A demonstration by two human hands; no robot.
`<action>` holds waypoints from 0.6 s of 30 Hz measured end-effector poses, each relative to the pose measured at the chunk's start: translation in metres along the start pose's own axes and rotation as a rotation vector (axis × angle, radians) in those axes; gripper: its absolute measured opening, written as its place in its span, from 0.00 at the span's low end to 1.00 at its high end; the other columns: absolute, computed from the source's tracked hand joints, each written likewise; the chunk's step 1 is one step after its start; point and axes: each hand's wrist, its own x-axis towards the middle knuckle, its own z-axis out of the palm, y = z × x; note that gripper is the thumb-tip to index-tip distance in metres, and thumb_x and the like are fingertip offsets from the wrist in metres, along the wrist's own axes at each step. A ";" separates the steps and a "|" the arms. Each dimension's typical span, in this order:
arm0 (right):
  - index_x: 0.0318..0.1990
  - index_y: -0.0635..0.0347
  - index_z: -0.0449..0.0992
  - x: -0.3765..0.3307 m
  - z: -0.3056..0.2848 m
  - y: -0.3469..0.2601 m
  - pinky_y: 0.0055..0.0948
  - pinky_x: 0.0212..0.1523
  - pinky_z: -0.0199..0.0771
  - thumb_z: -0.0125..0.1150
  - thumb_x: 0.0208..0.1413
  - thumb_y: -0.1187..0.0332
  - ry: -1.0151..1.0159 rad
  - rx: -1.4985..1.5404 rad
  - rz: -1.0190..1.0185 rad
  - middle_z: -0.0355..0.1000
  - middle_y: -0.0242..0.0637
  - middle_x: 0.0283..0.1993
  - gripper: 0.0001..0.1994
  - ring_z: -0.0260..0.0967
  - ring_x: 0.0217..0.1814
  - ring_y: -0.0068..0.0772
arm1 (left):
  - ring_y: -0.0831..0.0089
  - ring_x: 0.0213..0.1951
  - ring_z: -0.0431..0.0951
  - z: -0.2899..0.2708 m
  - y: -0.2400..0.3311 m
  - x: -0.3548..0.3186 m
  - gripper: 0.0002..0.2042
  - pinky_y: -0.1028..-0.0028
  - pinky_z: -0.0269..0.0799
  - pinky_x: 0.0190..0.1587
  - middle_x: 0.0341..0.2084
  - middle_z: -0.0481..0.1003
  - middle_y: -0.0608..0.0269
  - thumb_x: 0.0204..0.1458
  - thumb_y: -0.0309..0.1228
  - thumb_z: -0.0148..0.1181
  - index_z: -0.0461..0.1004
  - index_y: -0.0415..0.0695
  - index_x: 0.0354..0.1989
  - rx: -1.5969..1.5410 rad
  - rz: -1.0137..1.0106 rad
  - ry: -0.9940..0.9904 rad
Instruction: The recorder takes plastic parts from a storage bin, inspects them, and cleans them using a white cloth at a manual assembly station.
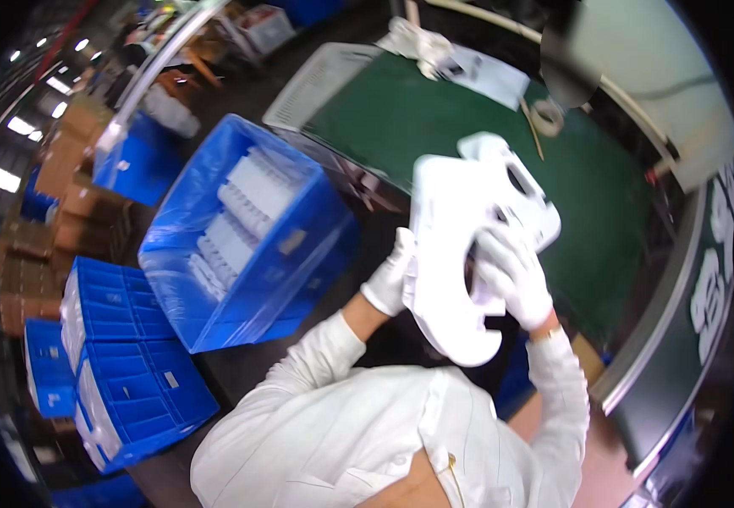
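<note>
Behind the white moulded part (439, 229), the left grip's (390, 273) fingers are mostly hidden; glare and blur wash out the part's surface detail. The right grip (512, 275) is blurred too, its thumb impossible to make out. Beyond both grips, the part covers some of the green counter (367, 118), and marks on the pale sheet (487, 76) are too small to read. Nearer than the grips, the lower edge cuts off the white jacket (324, 440).
</note>
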 end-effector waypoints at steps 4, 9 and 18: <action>0.45 0.57 0.69 0.001 0.012 0.005 0.49 0.56 0.68 0.58 0.42 0.71 0.025 -0.145 0.035 0.66 0.50 0.58 0.18 0.64 0.60 0.56 | 0.66 0.48 0.77 -0.028 0.013 -0.002 0.26 0.69 0.75 0.51 0.47 0.75 0.52 0.53 0.31 0.59 0.63 0.35 0.59 -0.017 -0.058 -0.062; 0.49 0.58 0.72 -0.008 0.011 0.000 0.43 0.51 0.70 0.57 0.44 0.77 0.055 -0.265 0.300 0.67 0.50 0.56 0.20 0.66 0.57 0.53 | 0.72 0.44 0.76 0.001 0.010 0.002 0.25 0.71 0.72 0.48 0.43 0.74 0.60 0.48 0.31 0.60 0.65 0.37 0.55 0.280 0.048 0.108; 0.63 0.62 0.61 0.025 0.029 -0.065 0.38 0.51 0.70 0.67 0.43 0.67 0.069 0.289 0.829 0.68 0.48 0.49 0.36 0.70 0.49 0.46 | 0.72 0.56 0.68 0.018 -0.006 0.010 0.38 0.71 0.66 0.56 0.56 0.65 0.58 0.56 0.56 0.55 0.55 0.39 0.65 0.599 0.300 0.126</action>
